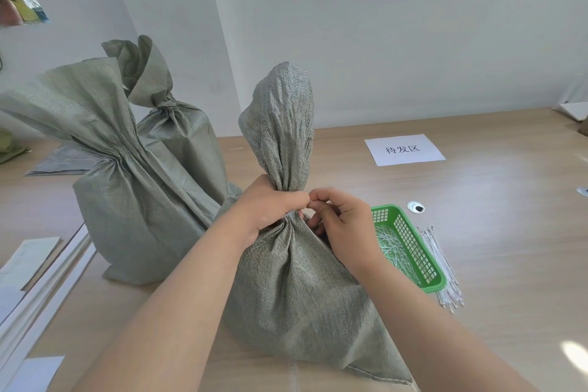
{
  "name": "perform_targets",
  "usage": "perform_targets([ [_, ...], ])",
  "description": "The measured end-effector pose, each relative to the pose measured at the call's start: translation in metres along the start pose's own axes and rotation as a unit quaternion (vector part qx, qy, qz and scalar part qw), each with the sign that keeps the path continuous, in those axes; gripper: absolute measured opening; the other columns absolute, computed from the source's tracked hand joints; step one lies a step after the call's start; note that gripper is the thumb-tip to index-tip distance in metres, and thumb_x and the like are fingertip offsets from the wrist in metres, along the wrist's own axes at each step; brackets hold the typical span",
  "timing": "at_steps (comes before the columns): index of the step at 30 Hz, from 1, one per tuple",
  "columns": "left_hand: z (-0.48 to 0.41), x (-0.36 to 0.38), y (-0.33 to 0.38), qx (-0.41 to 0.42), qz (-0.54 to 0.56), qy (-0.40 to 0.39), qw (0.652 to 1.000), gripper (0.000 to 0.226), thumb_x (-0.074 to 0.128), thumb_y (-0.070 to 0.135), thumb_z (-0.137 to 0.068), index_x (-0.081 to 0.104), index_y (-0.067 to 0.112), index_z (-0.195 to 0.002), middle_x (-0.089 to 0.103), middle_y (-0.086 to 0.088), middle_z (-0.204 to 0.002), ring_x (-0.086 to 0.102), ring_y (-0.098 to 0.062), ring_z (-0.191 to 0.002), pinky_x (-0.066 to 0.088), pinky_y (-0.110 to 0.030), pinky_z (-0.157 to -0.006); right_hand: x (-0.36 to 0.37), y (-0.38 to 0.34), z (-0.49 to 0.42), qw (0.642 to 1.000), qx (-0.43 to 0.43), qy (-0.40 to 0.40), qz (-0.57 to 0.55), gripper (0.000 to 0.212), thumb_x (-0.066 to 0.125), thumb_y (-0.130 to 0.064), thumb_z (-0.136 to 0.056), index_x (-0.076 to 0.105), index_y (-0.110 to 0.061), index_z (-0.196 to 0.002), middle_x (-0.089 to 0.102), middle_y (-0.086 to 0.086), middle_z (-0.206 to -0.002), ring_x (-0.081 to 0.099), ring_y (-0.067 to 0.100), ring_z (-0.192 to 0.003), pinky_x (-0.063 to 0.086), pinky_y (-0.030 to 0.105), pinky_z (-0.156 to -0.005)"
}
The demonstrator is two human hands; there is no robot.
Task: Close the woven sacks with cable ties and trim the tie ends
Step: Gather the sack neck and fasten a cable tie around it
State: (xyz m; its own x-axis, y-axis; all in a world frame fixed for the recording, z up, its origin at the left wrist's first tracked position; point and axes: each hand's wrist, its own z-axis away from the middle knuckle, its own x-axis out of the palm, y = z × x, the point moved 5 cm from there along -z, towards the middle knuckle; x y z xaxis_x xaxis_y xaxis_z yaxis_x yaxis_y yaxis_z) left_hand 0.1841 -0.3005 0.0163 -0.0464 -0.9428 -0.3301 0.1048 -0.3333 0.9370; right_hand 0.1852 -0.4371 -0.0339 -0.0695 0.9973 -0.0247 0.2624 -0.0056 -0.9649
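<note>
A grey-green woven sack (299, 289) stands on the wooden table right in front of me, its top gathered into an upright neck (283, 124). My left hand (270, 207) grips that neck from the left. My right hand (340, 223) is curled at the neck's right side, thumb and fingers pinching something small there; whatever it pinches is hidden by the fingers. Two more sacks stand to the left: a near one (127, 188) with a cinched neck and a far one (178, 134) that looks tied.
A green plastic basket (413, 251) holding cut white tie pieces sits right of the sack. A bundle of white cable ties (442, 264) lies beside it. A white paper label (404, 149) lies farther back. White boards and papers (38, 289) lie at the left edge.
</note>
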Motion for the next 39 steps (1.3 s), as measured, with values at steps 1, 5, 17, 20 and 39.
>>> perform_targets([
  [1,0.0010,0.0001,0.0007,-0.003,-0.002,-0.004,1.000,0.029,0.065,-0.008,-0.078,0.053,0.013,-0.063,0.049,0.007,-0.053,0.049,0.003,-0.040,0.036,-0.010,-0.039,0.0001,0.0000,0.0001,1.000,0.000,-0.001,0.001,0.048,0.059,0.003,-0.092,0.071,-0.040,-0.075,0.064,-0.002,-0.058,0.058,0.010,-0.052,0.050,0.024,-0.056],
  [5,0.0037,-0.0002,0.0018,-0.008,-0.003,-0.010,1.000,0.032,0.063,-0.009,-0.080,0.050,0.014,-0.062,0.046,0.009,-0.051,0.047,0.004,-0.037,0.034,-0.010,-0.036,0.0002,0.0003,0.0000,1.000,0.003,0.000,-0.004,0.050,0.059,0.003,-0.092,0.072,-0.042,-0.073,0.063,0.000,-0.057,0.057,0.011,-0.051,0.050,0.025,-0.056],
  [17,0.0034,0.0022,0.0020,0.001,-0.001,-0.001,1.000,0.034,0.064,-0.010,-0.078,0.050,0.015,-0.059,0.045,0.011,-0.048,0.046,0.003,-0.039,0.035,-0.011,-0.038,-0.0015,0.0004,0.0009,1.000,-0.008,0.001,0.007,0.048,0.059,0.003,-0.092,0.071,-0.040,-0.074,0.063,-0.002,-0.058,0.058,0.010,-0.053,0.051,0.026,-0.057],
  [20,0.0050,0.0029,0.0038,0.004,-0.004,-0.006,1.000,0.036,0.062,-0.012,-0.078,0.048,0.014,-0.058,0.043,0.013,-0.044,0.044,0.002,-0.036,0.032,-0.010,-0.037,-0.0012,0.0001,0.0006,1.000,-0.010,0.004,0.004,0.041,0.060,0.005,-0.091,0.071,-0.033,-0.077,0.062,0.001,-0.059,0.057,0.009,-0.052,0.050,0.022,-0.055],
  [39,-0.0012,0.0024,0.0011,0.003,-0.015,0.000,1.000,0.035,0.064,-0.009,-0.077,0.047,0.015,-0.058,0.042,0.015,-0.041,0.043,0.003,-0.035,0.032,-0.010,-0.036,-0.0015,-0.0008,-0.0020,0.999,-0.032,0.006,0.036,0.040,0.060,0.005,-0.091,0.070,-0.033,-0.080,0.063,-0.001,-0.063,0.059,0.005,-0.052,0.051,0.021,-0.056],
])
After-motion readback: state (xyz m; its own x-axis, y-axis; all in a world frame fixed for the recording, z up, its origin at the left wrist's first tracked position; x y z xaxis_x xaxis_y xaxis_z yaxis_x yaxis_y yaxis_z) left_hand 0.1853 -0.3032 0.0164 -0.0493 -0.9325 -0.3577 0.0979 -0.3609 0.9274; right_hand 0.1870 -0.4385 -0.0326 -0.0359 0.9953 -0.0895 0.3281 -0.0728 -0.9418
